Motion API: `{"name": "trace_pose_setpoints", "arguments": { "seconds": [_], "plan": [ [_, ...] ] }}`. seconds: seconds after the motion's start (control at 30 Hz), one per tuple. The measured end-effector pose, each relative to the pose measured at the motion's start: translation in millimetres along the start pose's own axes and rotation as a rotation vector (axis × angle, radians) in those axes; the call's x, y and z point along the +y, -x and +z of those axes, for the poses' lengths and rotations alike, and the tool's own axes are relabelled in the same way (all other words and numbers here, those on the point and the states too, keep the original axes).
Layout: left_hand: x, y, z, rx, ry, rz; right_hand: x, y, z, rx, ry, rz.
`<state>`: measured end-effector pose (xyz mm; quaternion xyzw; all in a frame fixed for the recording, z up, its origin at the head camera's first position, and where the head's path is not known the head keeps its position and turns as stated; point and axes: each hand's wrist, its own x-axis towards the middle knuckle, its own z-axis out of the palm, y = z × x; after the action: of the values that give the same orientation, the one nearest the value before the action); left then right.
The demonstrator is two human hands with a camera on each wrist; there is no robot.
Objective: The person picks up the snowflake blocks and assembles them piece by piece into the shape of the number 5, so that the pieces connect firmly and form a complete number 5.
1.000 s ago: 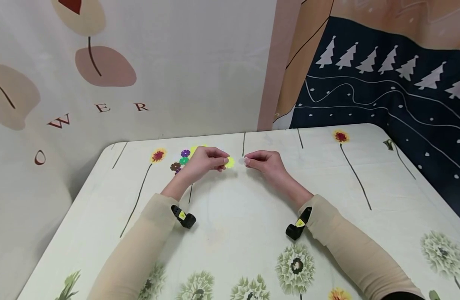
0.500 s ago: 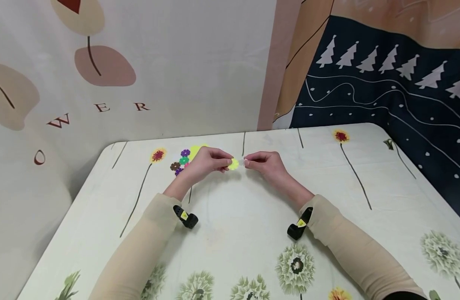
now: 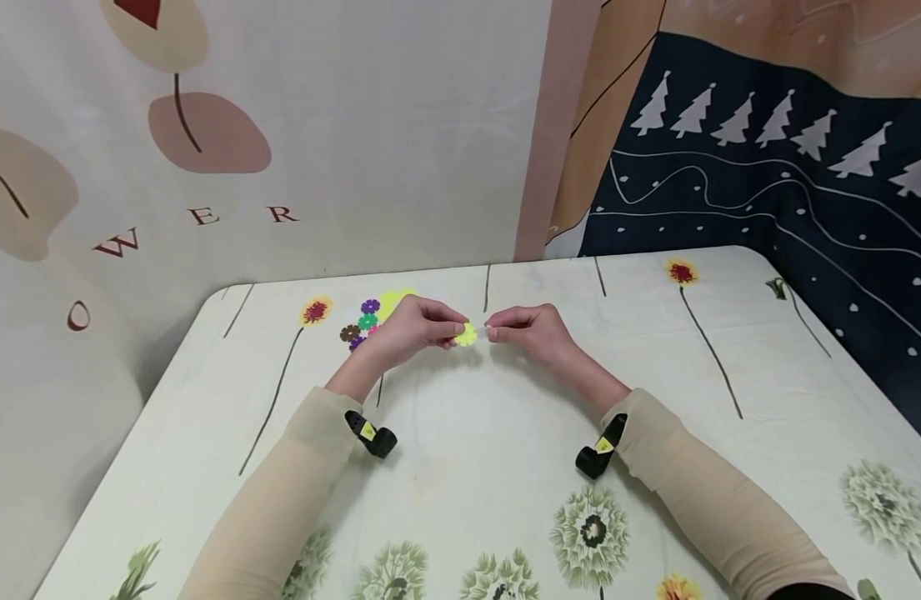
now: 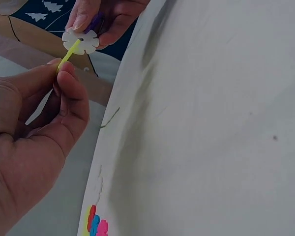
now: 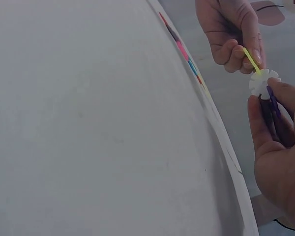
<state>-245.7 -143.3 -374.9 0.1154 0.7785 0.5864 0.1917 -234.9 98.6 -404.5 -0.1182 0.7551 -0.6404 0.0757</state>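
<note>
Between the thumb and fingertips of my left hand (image 3: 413,327) is a yellow notched snowflake disc (image 3: 468,335), seen edge-on in the left wrist view. My right hand (image 3: 533,327) pinches a white notched snowflake disc (image 4: 83,45), with a purple disc (image 5: 272,98) beside it, partly covered by the fingers. The yellow disc's edge meets the white one in both wrist views; how deeply they fit together, I cannot tell. Both hands are above the far part of the table.
Several loose discs, including a brown one (image 3: 350,333), a green one (image 3: 367,321) and a yellow patch (image 3: 392,302), lie left of and behind my left hand. A flower-printed cloth (image 3: 460,467) covers the table, whose far edge meets a hanging curtain (image 3: 400,167).
My left hand has shifted slightly to the right, bringing the yellow disc up to the white one. The right hand has stayed almost in place.
</note>
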Motion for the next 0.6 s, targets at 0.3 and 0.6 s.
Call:
{"name": "trace_pose_setpoints", "arguments": {
  "seconds": [0.3, 0.6],
  "plan": [
    [-2.1, -0.8, 2.2, 0.020, 0.031, 0.015, 2.3, 0.2, 1.3, -0.006, -0.002, -0.056],
    [-0.3, -0.8, 5.7, 0.033, 0.073, 0.008, 1.9, -0.2, 1.1, -0.004, -0.023, -0.105]
  ]
}}
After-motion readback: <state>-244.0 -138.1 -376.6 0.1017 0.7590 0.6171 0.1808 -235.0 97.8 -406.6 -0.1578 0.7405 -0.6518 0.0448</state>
